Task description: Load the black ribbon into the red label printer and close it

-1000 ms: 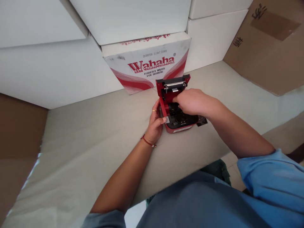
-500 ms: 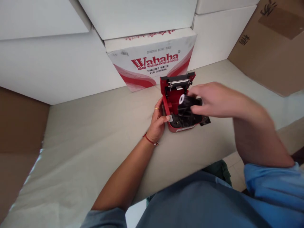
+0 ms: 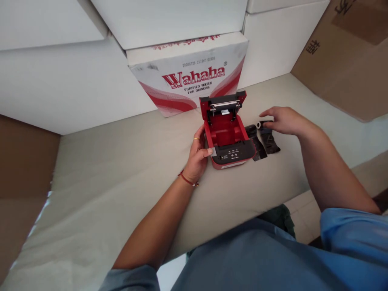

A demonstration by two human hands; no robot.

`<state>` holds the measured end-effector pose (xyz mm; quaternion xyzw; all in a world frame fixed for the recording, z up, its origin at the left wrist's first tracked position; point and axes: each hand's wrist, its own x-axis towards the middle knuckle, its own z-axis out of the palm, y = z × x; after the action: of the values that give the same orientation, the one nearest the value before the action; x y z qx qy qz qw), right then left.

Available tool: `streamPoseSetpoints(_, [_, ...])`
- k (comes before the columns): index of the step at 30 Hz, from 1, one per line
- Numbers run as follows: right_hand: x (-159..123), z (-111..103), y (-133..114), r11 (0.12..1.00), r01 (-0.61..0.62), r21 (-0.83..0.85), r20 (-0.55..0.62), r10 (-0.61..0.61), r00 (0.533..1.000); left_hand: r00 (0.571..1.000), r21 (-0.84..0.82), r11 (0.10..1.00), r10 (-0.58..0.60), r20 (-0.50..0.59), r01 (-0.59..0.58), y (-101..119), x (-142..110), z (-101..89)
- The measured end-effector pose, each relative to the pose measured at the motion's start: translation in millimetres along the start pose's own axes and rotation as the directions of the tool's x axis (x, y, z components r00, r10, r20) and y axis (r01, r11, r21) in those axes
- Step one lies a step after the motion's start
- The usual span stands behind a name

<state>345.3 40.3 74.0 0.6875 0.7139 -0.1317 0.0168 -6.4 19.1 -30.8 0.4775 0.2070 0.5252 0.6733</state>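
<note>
Printer (image 3: 233, 155) on table (image 3: 145, 161). Our left hand (image 3: 197, 159) clasps its side; our right hand (image 3: 286, 120) touches one roll (image 3: 267, 124), grip uncertain. That roll and its neighbour (image 3: 251, 130) lie outside: unloading judged done, lid (image 3: 226, 98) not yet closed.

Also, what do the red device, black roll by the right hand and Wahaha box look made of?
Red device: probably molded plastic, smooth, soft sheen. Black roll: thin glossy film, perhaps plastic; creases, highlights. Wahaha box: likely printed cardboard; folded edges, scuffs.
</note>
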Motion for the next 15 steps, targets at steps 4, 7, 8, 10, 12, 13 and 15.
streamPoseSetpoints(4, [7.2, 21.0, -30.0, 0.956, 0.256, 0.144, 0.012, -0.261, 0.965, 1.000, 0.011, 1.000, -0.005, -0.015, 0.005, 2.0, -0.6, 0.8])
streamPoseSetpoints(7, [4.3, 24.8, -41.6, 0.968, 0.239, 0.078, 0.057, -0.244, 0.968, 1.000, 0.007, 1.000, -0.006, -0.028, 0.006, 2.0, -0.7, 1.3])
streamPoseSetpoints(8, [-1.1, 21.8, -40.6, 0.973, 0.223, 0.057, 0.076, -0.227, 0.971, 1.000, 0.001, 1.000, -0.007, -0.030, 0.007, 1.7, -0.6, 1.2])
streamPoseSetpoints(10, [-19.6, 7.7, -31.0, 0.975, 0.216, 0.052, 0.100, -0.220, 0.970, 0.999, -0.017, 1.000, -0.013, -0.030, 0.013, 0.5, -0.2, 0.8])
streamPoseSetpoints(12, [-45.4, -16.3, -15.8, 0.971, 0.228, 0.075, 0.061, -0.232, 0.971, 0.999, -0.035, 0.999, -0.019, -0.028, 0.018, -0.9, 0.3, 0.2])
streamPoseSetpoints(13, [-58.6, -30.5, -8.9, 0.968, 0.235, 0.087, 0.028, -0.238, 0.971, 1.000, -0.039, 0.999, -0.018, -0.024, 0.017, -1.5, 0.6, -0.1])
streamPoseSetpoints(15, [-80.8, -58.0, -2.7, 0.960, 0.258, 0.106, -0.014, -0.258, 0.966, 1.000, -0.039, 0.999, -0.012, -0.018, 0.011, -2.3, 1.2, -0.4])
